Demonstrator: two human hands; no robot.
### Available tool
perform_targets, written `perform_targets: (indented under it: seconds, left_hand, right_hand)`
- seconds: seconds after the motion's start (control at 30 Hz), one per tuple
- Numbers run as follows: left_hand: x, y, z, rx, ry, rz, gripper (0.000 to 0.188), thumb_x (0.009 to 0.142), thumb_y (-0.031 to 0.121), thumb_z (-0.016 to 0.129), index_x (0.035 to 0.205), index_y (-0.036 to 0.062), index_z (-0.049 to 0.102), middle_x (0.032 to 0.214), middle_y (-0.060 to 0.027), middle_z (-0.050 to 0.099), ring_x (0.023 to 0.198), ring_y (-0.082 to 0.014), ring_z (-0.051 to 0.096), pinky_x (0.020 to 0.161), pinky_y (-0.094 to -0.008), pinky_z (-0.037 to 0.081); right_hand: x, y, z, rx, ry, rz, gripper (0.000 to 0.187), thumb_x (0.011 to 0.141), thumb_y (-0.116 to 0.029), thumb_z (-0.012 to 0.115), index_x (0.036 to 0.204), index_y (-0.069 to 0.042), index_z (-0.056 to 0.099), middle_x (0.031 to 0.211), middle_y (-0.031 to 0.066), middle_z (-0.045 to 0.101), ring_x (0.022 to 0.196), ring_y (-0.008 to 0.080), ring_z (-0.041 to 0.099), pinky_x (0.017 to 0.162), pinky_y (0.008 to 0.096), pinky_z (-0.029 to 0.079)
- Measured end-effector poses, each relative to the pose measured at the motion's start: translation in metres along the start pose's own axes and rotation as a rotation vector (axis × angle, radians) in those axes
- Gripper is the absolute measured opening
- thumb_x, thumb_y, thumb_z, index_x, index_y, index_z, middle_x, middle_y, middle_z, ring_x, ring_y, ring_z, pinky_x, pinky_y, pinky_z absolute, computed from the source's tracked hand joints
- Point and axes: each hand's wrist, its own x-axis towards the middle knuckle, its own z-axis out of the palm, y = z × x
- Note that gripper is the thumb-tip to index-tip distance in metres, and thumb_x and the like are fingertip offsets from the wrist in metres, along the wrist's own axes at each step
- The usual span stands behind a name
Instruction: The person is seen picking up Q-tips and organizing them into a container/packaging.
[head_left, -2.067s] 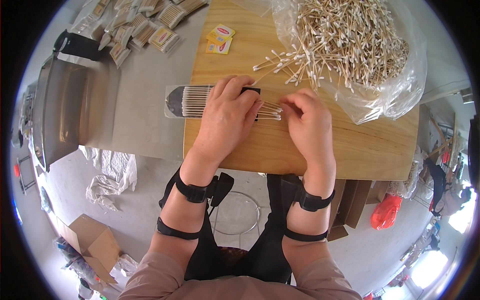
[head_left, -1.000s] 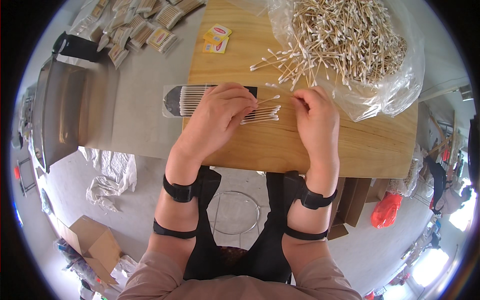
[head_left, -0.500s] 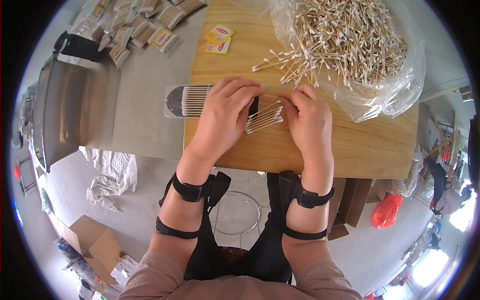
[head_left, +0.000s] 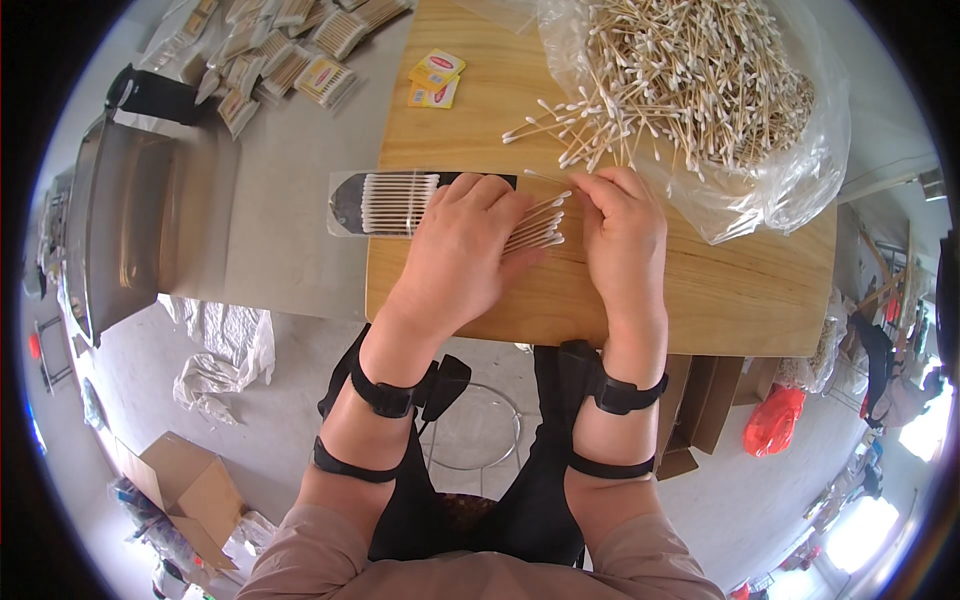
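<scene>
My left hand [head_left: 465,235] is closed around a small loose bunch of cotton swabs [head_left: 545,225], its thumb along their near side and the fingers over the top. White tips stick out to its right. My right hand [head_left: 622,215] pinches one cotton swab [head_left: 540,177], whose far tip points left. Partly under my left hand lies a flat clear bag [head_left: 348,205] with a black backing and a neat row of cotton swabs [head_left: 400,203] in it. My left hand hides part of the row and of the bunch.
At the back right an open clear plastic bag [head_left: 825,130] spills a large heap of cotton swabs [head_left: 700,85] over the wooden table [head_left: 720,300]. Yellow cards [head_left: 437,75] lie at the back. Several filled swab packs [head_left: 325,80] are piled at the far left, near a metal box-like machine [head_left: 125,200].
My left hand has moved slightly right and nearer, its thumb coming under the loose swabs and its fingers over them. More of the row in the bag shows. My right hand has barely moved.
</scene>
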Motion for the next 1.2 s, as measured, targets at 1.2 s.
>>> perform_targets:
  seconds: [1.2]
  left_hand:
    - [0.0,-0.011,0.018,-0.183,0.071,0.002,0.031,0.091,0.02,0.062,0.115,0.0003,0.062,0.129,-0.0164,0.056,0.121,-0.0346,0.05,0.102,-0.0407,0.041]
  right_hand:
    - [-0.001,0.02,-0.018,-0.342,0.17,0.2,0.006,0.079,-0.007,0.069,0.08,-0.007,0.062,0.081,0.0081,0.062,0.08,0.0312,0.06,0.072,0.0413,0.048]
